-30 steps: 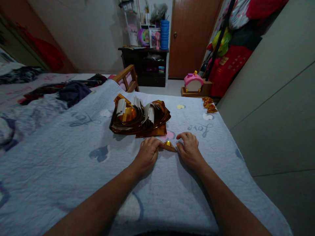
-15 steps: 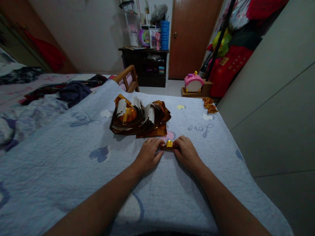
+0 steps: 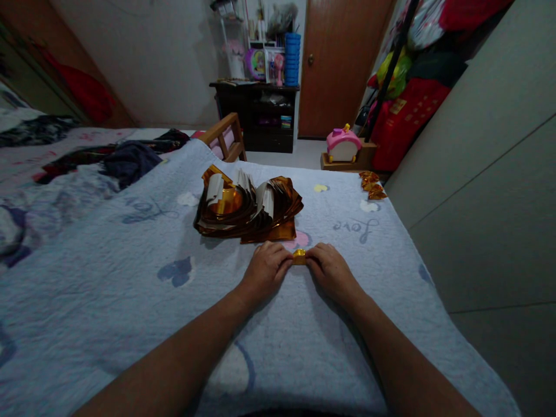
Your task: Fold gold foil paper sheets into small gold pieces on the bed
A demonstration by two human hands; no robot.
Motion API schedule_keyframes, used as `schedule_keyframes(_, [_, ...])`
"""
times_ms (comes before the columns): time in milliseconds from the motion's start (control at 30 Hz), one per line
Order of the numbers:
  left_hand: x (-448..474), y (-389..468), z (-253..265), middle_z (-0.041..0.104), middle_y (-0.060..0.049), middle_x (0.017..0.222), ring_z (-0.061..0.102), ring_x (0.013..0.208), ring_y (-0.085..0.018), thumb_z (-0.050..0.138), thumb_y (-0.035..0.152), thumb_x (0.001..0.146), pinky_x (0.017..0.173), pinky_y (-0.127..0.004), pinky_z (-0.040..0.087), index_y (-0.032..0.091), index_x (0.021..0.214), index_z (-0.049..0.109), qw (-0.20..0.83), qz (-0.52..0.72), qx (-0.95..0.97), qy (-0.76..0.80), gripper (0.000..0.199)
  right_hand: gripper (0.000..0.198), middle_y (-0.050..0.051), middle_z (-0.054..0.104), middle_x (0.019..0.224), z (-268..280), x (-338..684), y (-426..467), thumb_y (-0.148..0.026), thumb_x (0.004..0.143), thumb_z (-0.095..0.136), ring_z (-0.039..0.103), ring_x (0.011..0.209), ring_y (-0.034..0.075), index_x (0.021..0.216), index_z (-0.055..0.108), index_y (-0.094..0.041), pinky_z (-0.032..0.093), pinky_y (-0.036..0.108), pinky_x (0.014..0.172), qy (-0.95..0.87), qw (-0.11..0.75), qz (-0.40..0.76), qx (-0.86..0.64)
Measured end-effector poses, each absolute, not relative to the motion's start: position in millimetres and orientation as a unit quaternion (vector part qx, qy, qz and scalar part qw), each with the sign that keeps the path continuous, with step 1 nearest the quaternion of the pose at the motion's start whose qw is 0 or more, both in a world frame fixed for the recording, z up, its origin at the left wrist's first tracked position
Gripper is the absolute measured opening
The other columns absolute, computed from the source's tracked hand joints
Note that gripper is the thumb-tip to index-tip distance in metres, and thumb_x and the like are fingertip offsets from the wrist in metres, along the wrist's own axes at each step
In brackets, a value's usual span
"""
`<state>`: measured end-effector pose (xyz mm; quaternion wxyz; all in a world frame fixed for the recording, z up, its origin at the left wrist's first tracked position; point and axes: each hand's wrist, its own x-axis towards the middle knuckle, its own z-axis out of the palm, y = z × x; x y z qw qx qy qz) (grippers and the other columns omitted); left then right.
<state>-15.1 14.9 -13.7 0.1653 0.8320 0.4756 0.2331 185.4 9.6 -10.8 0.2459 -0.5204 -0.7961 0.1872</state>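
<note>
Between my two hands is a small folded piece of gold foil paper (image 3: 299,257), close above or on the bedspread (image 3: 286,336). My left hand (image 3: 267,266) pinches its left end, and my right hand (image 3: 329,265) pinches the right end. Both thumbs are on the near side, and the ends of the foil are hidden by the fingers. Just beyond my hands sits a thick curled stack of gold foil sheets (image 3: 247,223) with pale edges and backs showing. A flat gold sheet (image 3: 278,231) sticks out from under the stack.
Several folded gold foil pieces (image 3: 372,186) lie at the far right corner of the bed. Dark clothes (image 3: 132,162) are heaped at the left. A wooden chair (image 3: 223,138) stands behind the bed, a pink toy (image 3: 343,143) farther right. A pale cabinet (image 3: 486,202) borders the right side.
The fingers have shifted slightly on the foil piece, which now shows a flatter, brighter front face. Its middle looks lower and wider than before. The stack has not moved.
</note>
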Motion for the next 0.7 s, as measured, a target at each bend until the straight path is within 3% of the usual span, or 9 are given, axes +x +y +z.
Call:
schedule_keyframes(267, [-8.5, 14.7, -8.4, 0.069, -0.005, 0.090, 0.057, 0.089, -0.022, 0.056, 0.025, 0.097, 0.081, -0.035, 0.041, 0.018, 0.085, 0.065, 0.151, 0.189, 0.813, 0.530, 0.016, 0.012, 0.003, 0.065, 0.083, -13.3, 179.2, 13.7, -0.012, 0.084, 0.055, 0.057, 0.075, 0.018, 0.093, 0.058, -0.020, 0.040, 0.028, 0.070, -0.733, 0.272, 0.187, -0.595])
schedule_keyframes(400, [-5.4, 12.2, -7.2, 0.068, -0.005, 0.086, 0.057, 0.085, -0.023, 0.056, 0.027, 0.097, 0.078, -0.036, 0.039, 0.019, 0.080, 0.062, 0.109, 0.170, 0.799, 0.566, 0.020, 0.006, 0.003, 0.064, 0.081, -14.6, 176.5, 15.8, -0.015, 0.085, 0.055, 0.056, 0.075, 0.018, 0.085, 0.056, -0.021, 0.039, 0.029, 0.069, -0.738, 0.255, 0.157, -0.605])
schedule_keyframes(567, [-7.1, 11.6, -10.5, 0.068, -0.005, 0.092, 0.055, 0.089, -0.023, 0.058, 0.024, 0.096, 0.080, -0.036, 0.039, 0.020, 0.092, 0.066, 0.099, 0.187, 0.804, 0.555, 0.010, 0.012, 0.004, 0.062, 0.088, -13.1, 176.1, 16.0, -0.012, 0.089, 0.054, 0.057, 0.084, 0.019, 0.081, 0.058, -0.021, 0.040, 0.029, 0.075, -0.766, 0.217, 0.137, -0.589])
schedule_keyframes(700, [-10.6, 12.9, -14.9, 0.067, -0.004, 0.093, 0.053, 0.091, -0.022, 0.056, 0.021, 0.098, 0.081, -0.034, 0.041, 0.023, 0.101, 0.072, 0.124, 0.222, 0.839, 0.481, 0.017, 0.012, 0.006, 0.062, 0.092, -11.3, 173.2, 14.4, -0.014, 0.093, 0.054, 0.057, 0.091, 0.020, 0.085, 0.061, -0.019, 0.040, 0.030, 0.080, -0.773, 0.187, 0.123, -0.593])
